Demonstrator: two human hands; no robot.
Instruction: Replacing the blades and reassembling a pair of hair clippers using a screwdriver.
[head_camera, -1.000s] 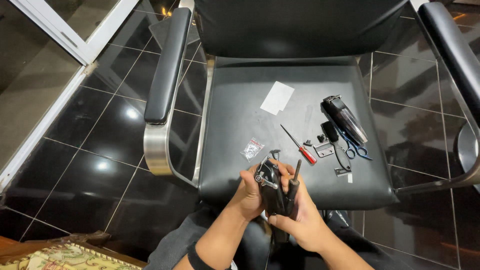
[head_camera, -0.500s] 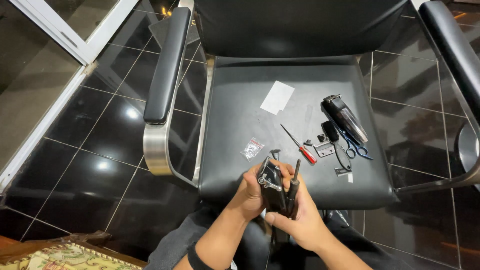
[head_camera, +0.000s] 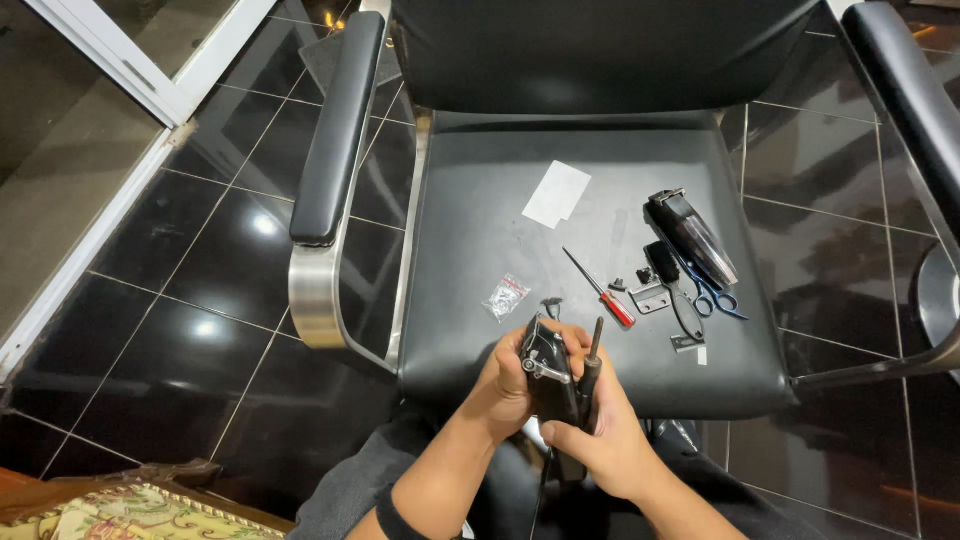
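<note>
Both hands work just off the front edge of the chair seat (head_camera: 480, 250). The left hand (head_camera: 505, 385) is wrapped around the opened black clipper body (head_camera: 550, 375), its grip closed on the casing from the left side, thumb near the metal lever on top. The right hand (head_camera: 600, 440) supports the body from below and the right, its grip closed on a dark-handled screwdriver (head_camera: 592, 365) that stands nearly upright beside the casing, shaft pointing up.

Against the frames from a second and half a second ago, very little differs: the clipper body sits in the same spot over the seat's front edge, tilted a touch more towards the camera, and the screwdriver has barely shifted. This reads as a steady hold, with the inside of the casing being inspected or adjusted.

On the seat, nothing has moved: a white card (head_camera: 557, 193) near the middle, a small clear bag (head_camera: 506, 296) towards the front left, a red-handled screwdriver (head_camera: 602, 290), loose metal blade parts (head_camera: 650, 297), blue-handled scissors (head_camera: 712, 295) and the clipper's black cover (head_camera: 692, 236) towards the right edge.
</note>
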